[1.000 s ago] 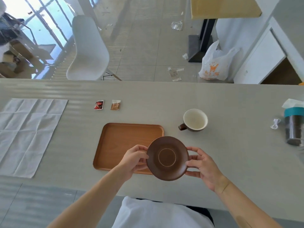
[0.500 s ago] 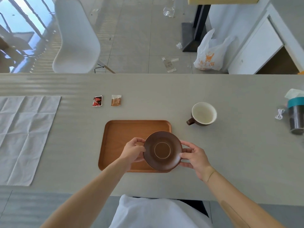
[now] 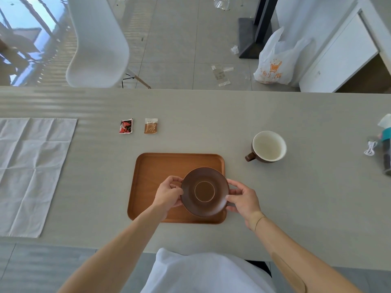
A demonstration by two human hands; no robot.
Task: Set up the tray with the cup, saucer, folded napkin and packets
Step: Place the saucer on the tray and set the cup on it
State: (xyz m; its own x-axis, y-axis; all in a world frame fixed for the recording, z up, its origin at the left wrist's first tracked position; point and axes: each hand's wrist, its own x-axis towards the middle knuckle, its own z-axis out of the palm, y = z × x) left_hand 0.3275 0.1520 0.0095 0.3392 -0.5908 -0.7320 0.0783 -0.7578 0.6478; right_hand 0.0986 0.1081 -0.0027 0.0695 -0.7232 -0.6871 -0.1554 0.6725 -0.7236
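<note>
Nearest the camera, a white shirt (image 3: pixel 208 271) fills the bottom edge, and two bare forearms reach up from it over the grey table (image 3: pixel 275 197). Both hands hold a dark brown saucer (image 3: pixel 204 191) by its rim: the left hand (image 3: pixel 168 194) pinches the edge at 9 o'clock, the right hand (image 3: pixel 243 198) pinches it at 3 o'clock, each with fingers curled close around the rim. The saucer sits level over the near right part of a wooden tray (image 3: pixel 156 176); whether it touches the tray floor or hangs just above it cannot be told. The rest of the tray is bare wood.

At 2 o'clock from the tray, apart from it, a brown cup (image 3: pixel 267 147) with a white inside stands upright on the table, its handle toward 8 o'clock. At 11 o'clock from the tray lie two packets side by side, a red and black packet (image 3: pixel 126 126) and a brown packet (image 3: pixel 151 126), not touching. Far out at 9 o'clock a white napkin (image 3: pixel 31 172) lies spread flat and unfolded, creases showing. At the table's 3 o'clock edge stands a dark container (image 3: pixel 386 151), with a coiled white cord (image 3: pixel 370 148) just beside it.

Beyond the table, a white chair (image 3: pixel 98 41) at 11 o'clock and a white plastic bag (image 3: pixel 275 60) at 1 o'clock stand on the tiled floor.
</note>
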